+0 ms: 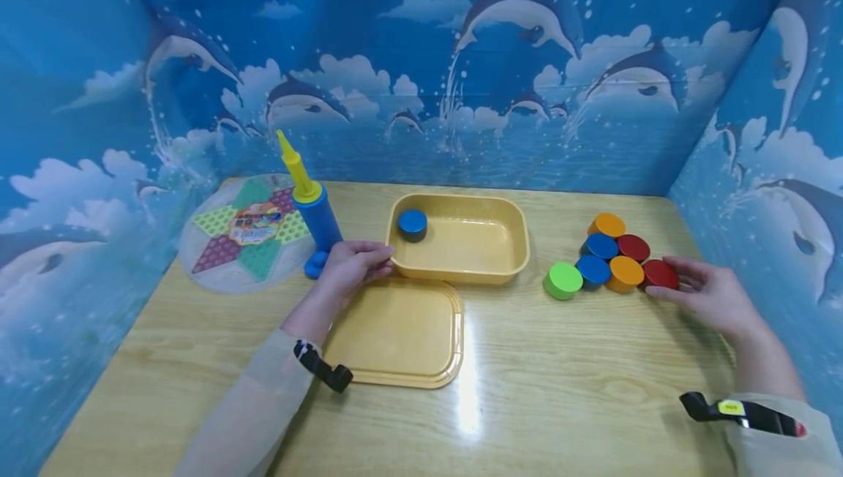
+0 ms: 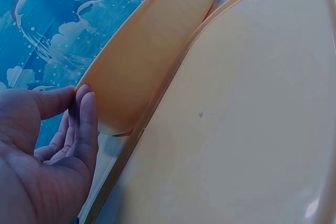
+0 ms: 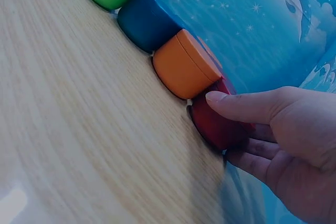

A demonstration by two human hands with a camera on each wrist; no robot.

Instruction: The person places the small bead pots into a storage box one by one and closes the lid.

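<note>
Red pot (image 1: 661, 275), on the right of the table (image 1: 560, 382), is pinched by thumb and fingers of the right hand (image 1: 716, 300); a sideways knock might shove the orange pot (image 1: 626, 275) just beside it. Farther, the left hand (image 1: 356, 266) pinches the box (image 1: 470, 276) rim; uneven pulling could tilt it, sliding the blue pot (image 1: 413, 226) inside.

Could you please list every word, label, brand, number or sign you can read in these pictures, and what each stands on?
No text can be read.
Label on the star-patterned item: colourful lettering, too small and blurred to read.
Yellow tag on the right wrist's black strap: faint marks, too blurred to read.
Red tub and tan container: no writing visible.
</note>
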